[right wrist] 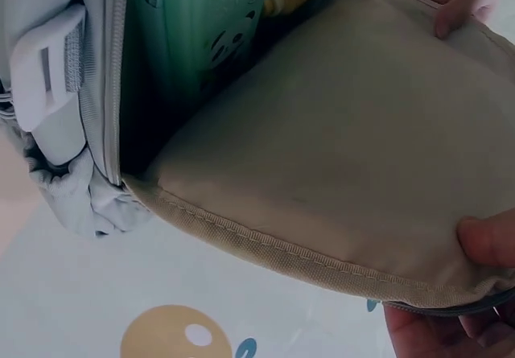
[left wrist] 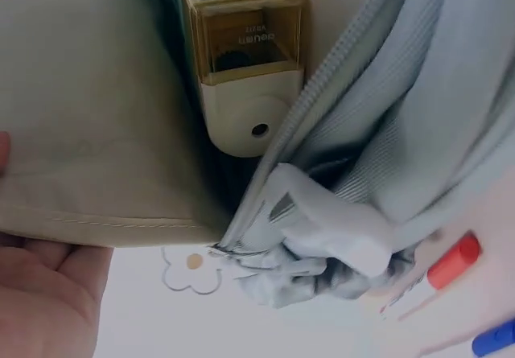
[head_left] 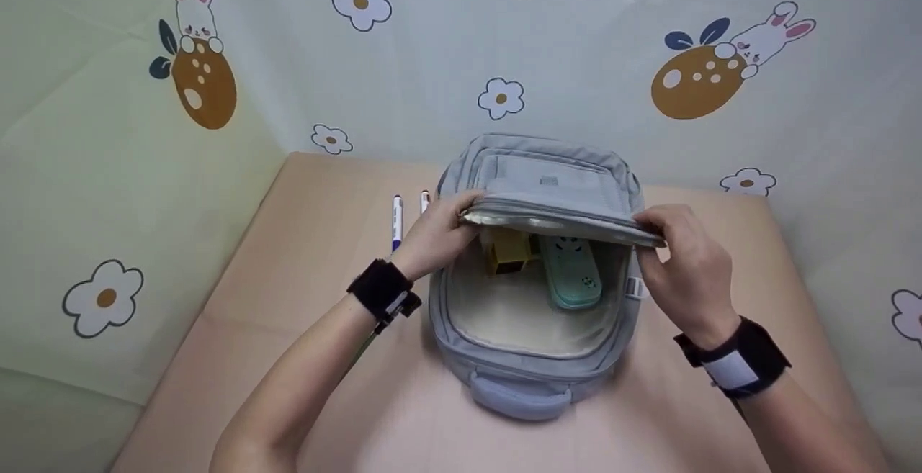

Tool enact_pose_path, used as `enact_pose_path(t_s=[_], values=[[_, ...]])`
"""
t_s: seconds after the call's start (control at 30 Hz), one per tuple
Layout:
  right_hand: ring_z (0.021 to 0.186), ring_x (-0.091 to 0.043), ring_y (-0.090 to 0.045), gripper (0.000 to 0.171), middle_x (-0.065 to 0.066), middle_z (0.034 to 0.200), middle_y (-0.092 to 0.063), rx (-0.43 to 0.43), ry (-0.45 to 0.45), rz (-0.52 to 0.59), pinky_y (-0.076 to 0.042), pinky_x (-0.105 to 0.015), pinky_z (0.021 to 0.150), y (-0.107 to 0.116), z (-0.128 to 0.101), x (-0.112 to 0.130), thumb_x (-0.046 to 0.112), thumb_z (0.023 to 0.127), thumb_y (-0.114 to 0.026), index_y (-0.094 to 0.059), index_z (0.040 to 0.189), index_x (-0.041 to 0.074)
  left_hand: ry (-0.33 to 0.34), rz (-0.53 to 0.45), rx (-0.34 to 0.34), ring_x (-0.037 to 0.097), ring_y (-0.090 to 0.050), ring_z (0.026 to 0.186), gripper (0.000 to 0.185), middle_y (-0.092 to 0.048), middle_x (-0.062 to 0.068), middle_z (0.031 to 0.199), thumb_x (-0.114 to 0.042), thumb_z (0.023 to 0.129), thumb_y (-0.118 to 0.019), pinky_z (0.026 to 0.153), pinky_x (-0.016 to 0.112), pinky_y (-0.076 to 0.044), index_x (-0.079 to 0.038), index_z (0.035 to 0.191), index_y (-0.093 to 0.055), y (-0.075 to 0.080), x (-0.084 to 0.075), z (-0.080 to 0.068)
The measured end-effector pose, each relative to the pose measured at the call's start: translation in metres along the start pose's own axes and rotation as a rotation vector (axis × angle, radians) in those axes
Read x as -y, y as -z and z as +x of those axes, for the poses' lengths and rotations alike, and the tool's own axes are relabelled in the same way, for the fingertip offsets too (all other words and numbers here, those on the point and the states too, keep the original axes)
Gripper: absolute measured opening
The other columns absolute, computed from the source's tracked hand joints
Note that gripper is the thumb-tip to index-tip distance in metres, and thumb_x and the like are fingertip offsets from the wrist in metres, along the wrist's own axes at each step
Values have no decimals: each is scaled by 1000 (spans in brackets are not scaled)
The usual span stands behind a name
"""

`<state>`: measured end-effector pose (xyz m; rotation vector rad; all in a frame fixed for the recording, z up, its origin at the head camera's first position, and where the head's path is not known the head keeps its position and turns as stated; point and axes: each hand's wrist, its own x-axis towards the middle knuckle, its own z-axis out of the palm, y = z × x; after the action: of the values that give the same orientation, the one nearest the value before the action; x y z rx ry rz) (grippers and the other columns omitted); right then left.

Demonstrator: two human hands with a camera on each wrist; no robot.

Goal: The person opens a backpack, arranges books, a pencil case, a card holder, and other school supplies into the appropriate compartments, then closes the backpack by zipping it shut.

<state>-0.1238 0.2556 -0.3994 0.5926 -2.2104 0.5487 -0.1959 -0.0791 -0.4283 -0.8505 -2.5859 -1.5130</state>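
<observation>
A grey backpack (head_left: 533, 368) lies on its back with its front flap (head_left: 547, 188) unzipped and lifted. My left hand (head_left: 438, 234) grips the flap's left edge, thumb inside and fingers outside. At the flap's right corner, my right hand (head_left: 688, 268) pinches the edge between thumb and fingers. Inside the bag lie a yellow-and-white pencil sharpener (left wrist: 251, 68) with a crank hole and a mint green pencil case (head_left: 573, 275) with panda markings. The flap's beige lining (right wrist: 338, 157) faces the right wrist camera. Shadow hides the far end of the compartment.
Left of the bag, a blue-capped marker (head_left: 397, 221) and a red-capped marker (left wrist: 455, 261) lie on the pink-beige table (head_left: 288, 300). A white side buckle (head_left: 634, 288) hangs on the bag's right side. A patterned cloth wall (head_left: 432, 62) stands behind the table.
</observation>
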Motion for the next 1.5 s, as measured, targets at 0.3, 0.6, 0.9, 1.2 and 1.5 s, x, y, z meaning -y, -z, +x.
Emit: enact_pose_path(t_s=[0.3, 0.6, 0.9, 1.2, 1.5], values=[[101, -19, -65, 36, -11, 111, -67, 27, 49, 46, -47, -20, 87, 3, -26, 8, -13, 79, -67, -66, 113, 0, -262, 221, -51, 15, -53, 135, 56, -62, 2, 141, 10, 90, -64, 111, 32, -41, -18, 139, -64, -4, -4, -40], [104, -23, -66, 31, -12, 113, -68, 88, 95, 38, -48, -19, 95, 1, -59, 12, -9, 80, -64, -64, 110, -1, -514, 281, -20, 16, -60, 128, 38, -66, 2, 136, 9, 86, -71, 105, 31, -47, -9, 119, -67, -10, 2, -68], [99, -24, -71, 16, -8, 109, -72, 63, 197, 50, -56, -36, 75, -12, -89, 10, 6, 84, -52, -65, 93, 3, -646, 398, 29, 18, -63, 124, 33, -68, 7, 132, 5, 87, -73, 104, 31, -48, -7, 117, -66, -15, 19, -83], [102, -26, -70, 21, -9, 114, -71, 140, 274, 129, -56, -38, 81, -23, -115, 6, 9, 83, -59, -72, 98, 5, -726, 603, 64, 16, -67, 116, 35, -70, 6, 127, -7, 93, -69, 99, 27, -50, -6, 127, -65, -20, 36, -93], [106, -26, -70, 17, -6, 114, -71, 209, 304, 133, -57, -39, 83, -30, -124, 3, 11, 87, -60, -74, 96, 9, -588, 940, 210, 20, -55, 133, 35, -65, 12, 136, -5, 99, -51, 110, 31, -42, 4, 131, -61, -22, 38, -99]])
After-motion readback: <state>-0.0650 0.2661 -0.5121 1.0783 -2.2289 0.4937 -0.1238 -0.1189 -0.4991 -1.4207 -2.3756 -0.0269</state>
